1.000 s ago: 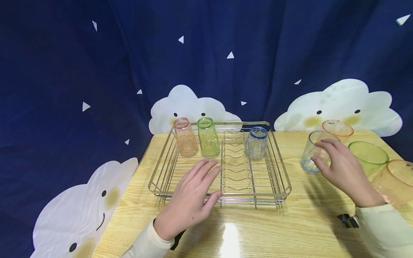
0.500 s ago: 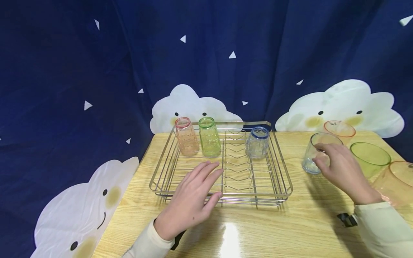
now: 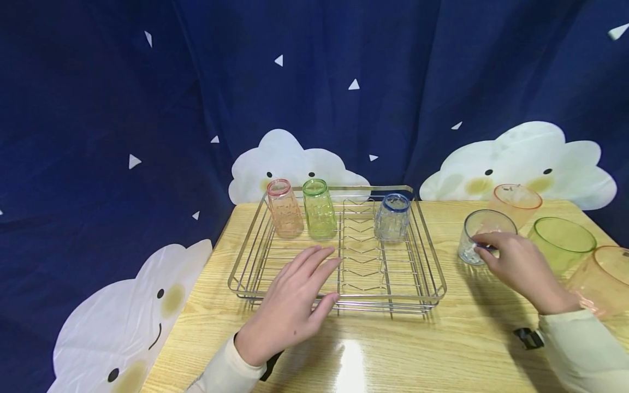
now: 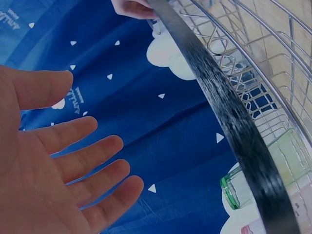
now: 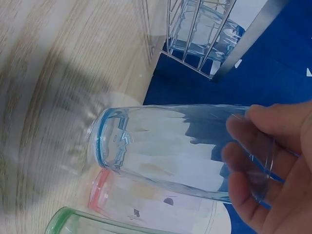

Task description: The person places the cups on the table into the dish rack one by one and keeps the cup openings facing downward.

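Fingers and thumb of my right hand (image 3: pixel 523 270) pinch a clear, blue-tinted drinking glass (image 3: pixel 472 248) near its rim. In the right wrist view this glass (image 5: pixel 161 146) has its blue-ringed base close to the table, with the fingertips at the open end. My left hand (image 3: pixel 290 305) is held over the front left of a wire dish rack (image 3: pixel 427 300), fingers spread and nothing in them; the left wrist view shows its bare palm (image 4: pixel 39 180). Upside down in the rack stand a pink glass (image 3: pixel 285 215), a green glass (image 3: pixel 320 215) and a blue glass (image 3: pixel 391 221).
Right of the rack, a red-rimmed glass (image 3: pixel 518 204), a green-rimmed glass (image 3: pixel 562 245) and an orange glass (image 3: pixel 599 284) stand upright on the wooden table (image 3: pixel 393 355). Behind the table hangs a dark blue curtain (image 3: pixel 304 98) with white clouds.
My right hand has come down slightly at the blue-tinted glass, whose rim now sits lower in the head view. The left hand has stayed over the rack's front.
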